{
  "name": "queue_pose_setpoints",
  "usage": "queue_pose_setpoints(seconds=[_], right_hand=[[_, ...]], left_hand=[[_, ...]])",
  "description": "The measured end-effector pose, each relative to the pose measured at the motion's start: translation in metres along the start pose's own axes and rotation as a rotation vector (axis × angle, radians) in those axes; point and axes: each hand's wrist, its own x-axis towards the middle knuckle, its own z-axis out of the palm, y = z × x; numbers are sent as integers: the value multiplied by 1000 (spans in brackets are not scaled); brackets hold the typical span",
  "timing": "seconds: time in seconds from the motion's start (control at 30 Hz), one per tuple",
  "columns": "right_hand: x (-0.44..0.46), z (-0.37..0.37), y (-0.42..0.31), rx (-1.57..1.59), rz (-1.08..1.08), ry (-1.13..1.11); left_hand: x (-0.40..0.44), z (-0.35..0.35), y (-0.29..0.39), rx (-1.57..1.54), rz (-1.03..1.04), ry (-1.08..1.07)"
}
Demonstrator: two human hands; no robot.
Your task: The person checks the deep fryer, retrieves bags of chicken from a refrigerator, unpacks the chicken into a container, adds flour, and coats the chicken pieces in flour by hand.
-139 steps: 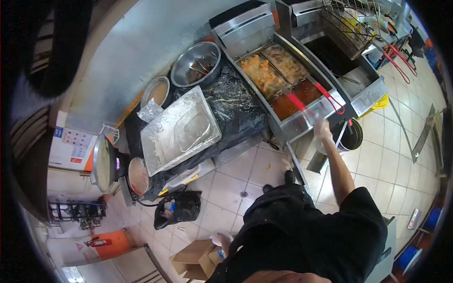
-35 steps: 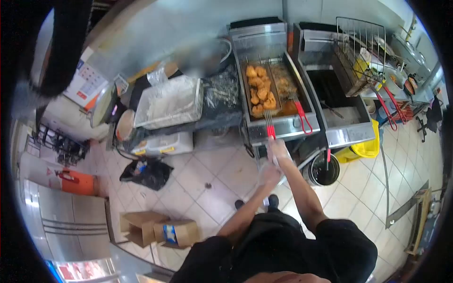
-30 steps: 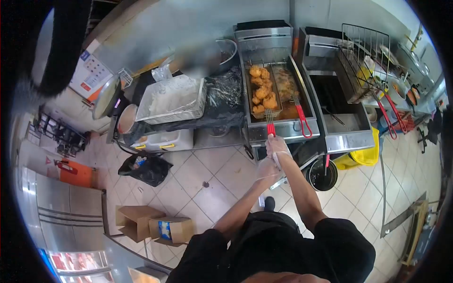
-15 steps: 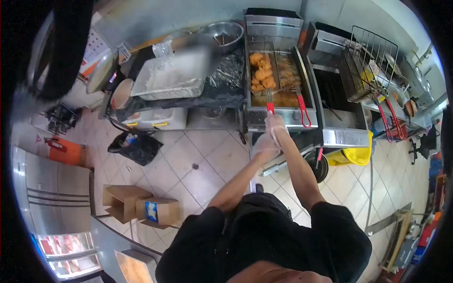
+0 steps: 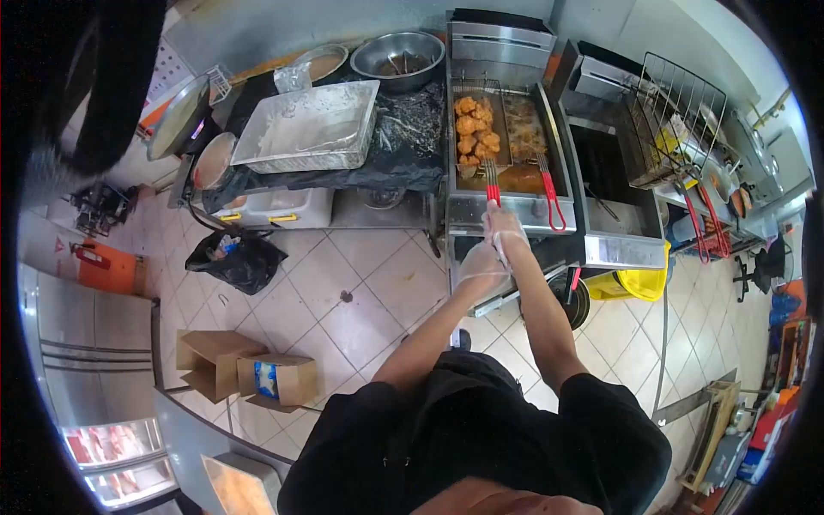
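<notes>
Two hands in clear gloves meet near the centre of the frame, seen from above, at the front of a metal fryer (image 5: pixel 470 207). The right hand (image 5: pixel 505 230) is curled around the red handle (image 5: pixel 493 190) of a wire basket (image 5: pixel 469 171); the left hand (image 5: pixel 482 264) is just below and beside it in the frame, and whether its fingers also grip the handle cannot be told. The basket, in the left half of the fryer at upper centre, holds golden-brown fried pieces (image 5: pixel 474 129). Beside it on the right, a second red handle (image 5: pixel 552 202) hangs over the fryer's front edge, next to foamy oil (image 5: pixel 524 124).

To the left, a worktop covered in black plastic (image 5: pixel 408 163) carries a white-dusted tray (image 5: pixel 313 129) and, behind it, a steel bowl (image 5: pixel 399 60) with utensils inside. To the right of the fryer is another fryer (image 5: pixel 625 251), with a wire rack-like basket (image 5: pixel 678 120) at the upper right. Cardboard boxes (image 5: pixel 225 345) and a black bag (image 5: pixel 239 264) are on the tiled floor (image 5: pixel 378 292) at lower left.
</notes>
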Motion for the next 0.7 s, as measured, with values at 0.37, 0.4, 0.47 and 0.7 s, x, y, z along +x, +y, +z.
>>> queue_pose_setpoints(seconds=[0.37,0.4,0.47,0.7], right_hand=[[-13,-3,-47,41,161,32],[3,-5,-46,99,83,-62],[66,-5,-28,371,-25,-211],[126,-3,15,-35,-204,-65]], left_hand=[[-31,-24,35,35,-95,83],[-45,-23,32,6,-102,30],[-34,-56,27,-12,-62,4],[-154,-12,-215,171,-113,154]])
